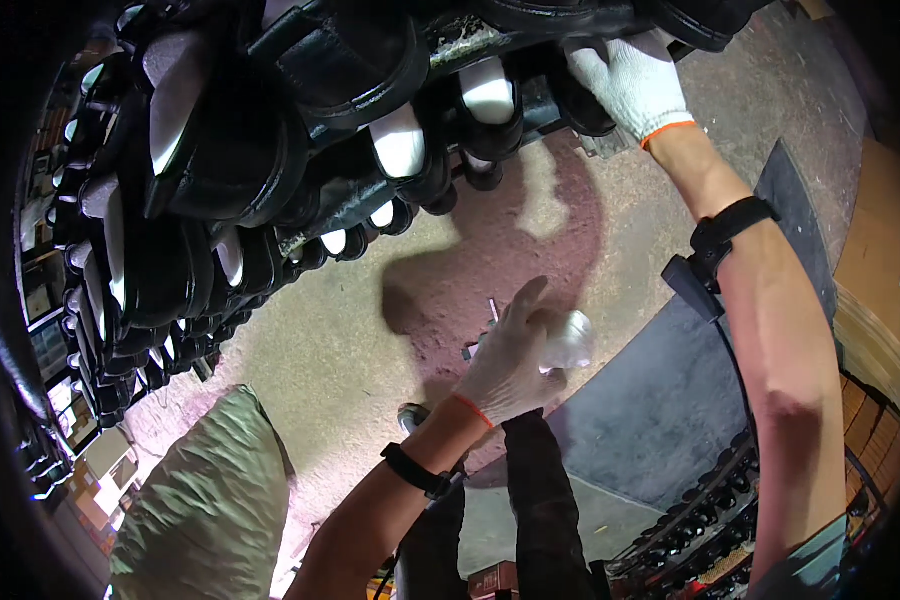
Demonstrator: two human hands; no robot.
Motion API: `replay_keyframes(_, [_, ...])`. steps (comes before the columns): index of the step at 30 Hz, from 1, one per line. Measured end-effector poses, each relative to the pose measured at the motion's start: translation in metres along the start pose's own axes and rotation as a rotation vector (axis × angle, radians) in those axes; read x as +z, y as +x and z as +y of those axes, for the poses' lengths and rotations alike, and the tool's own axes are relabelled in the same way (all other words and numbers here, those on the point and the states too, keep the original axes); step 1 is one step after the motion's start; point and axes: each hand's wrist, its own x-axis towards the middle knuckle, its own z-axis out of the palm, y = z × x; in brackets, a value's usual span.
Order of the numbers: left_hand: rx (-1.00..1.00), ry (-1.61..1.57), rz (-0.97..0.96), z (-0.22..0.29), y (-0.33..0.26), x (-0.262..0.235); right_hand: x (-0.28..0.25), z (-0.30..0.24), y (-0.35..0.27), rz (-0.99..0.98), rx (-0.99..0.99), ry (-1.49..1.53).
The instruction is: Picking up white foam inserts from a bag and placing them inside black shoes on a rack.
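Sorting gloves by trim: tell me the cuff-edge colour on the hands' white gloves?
Orange, on the right hand; head view.

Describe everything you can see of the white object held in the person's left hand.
The white object is small, pale and crumpled-looking, perhaps a wad of cloth or soft plastic; blur hides its material. It sits against the palm of the left hand, which wears a white knit glove with an orange cuff, the fingers spread loosely rather than closed tight. A thin metal piece pokes up beside the hand. The object is held in the air, above the speckled floor.
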Motion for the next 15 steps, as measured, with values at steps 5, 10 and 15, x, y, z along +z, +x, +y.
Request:
replay_keyframes(5, [-0.035,0.008,0.071,-0.006,-0.004,0.002,-0.012,0.011,0.003,-0.061,-0.180,-0.132])
replay_keyframes(10, [-0.071,-0.051,0.035,-0.005,0.018,0.008,-0.005,0.015,0.000,-0.060,-0.214,0.012])
replay_keyframes(15, [0.060,-0.047,0.130,-0.014,0.070,0.021,-0.018,-0.011,-0.005,-0.016,0.169,1.103])
